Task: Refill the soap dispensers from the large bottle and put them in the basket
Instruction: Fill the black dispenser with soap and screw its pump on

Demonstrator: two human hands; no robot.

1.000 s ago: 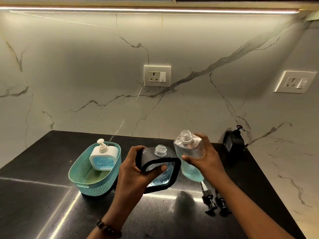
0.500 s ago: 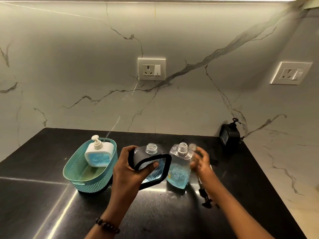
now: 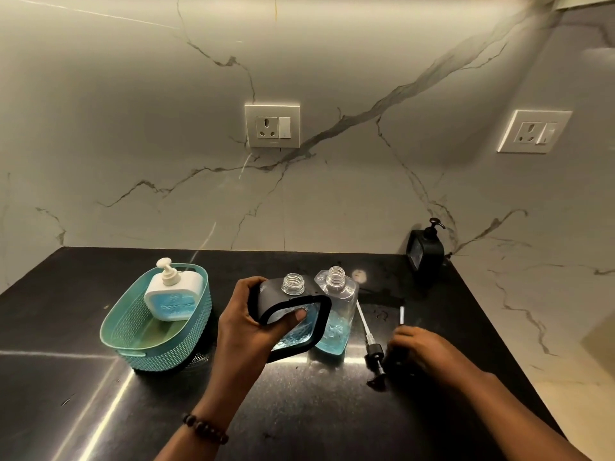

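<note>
My left hand grips a black-framed soap dispenser with an uncapped clear neck and blue soap inside, held tilted above the counter. Just right of it stands the large clear bottle, uncapped, with blue liquid in its lower part. My right hand rests on the counter over a black pump head whose white tube sticks out beyond the fingers. A second black pump with a white tube lies beside that hand. A white dispenser sits in the teal basket at left.
Another black dispenser with its pump on stands in the back right corner. The black counter meets marble walls behind and to the right. Two wall sockets hang above. A beaded bracelet is on my left wrist.
My right hand set the large bottle down upright beside the black dispenser, let go, and moved right and down onto a pump on the counter. The left hand kept holding the dispenser.
</note>
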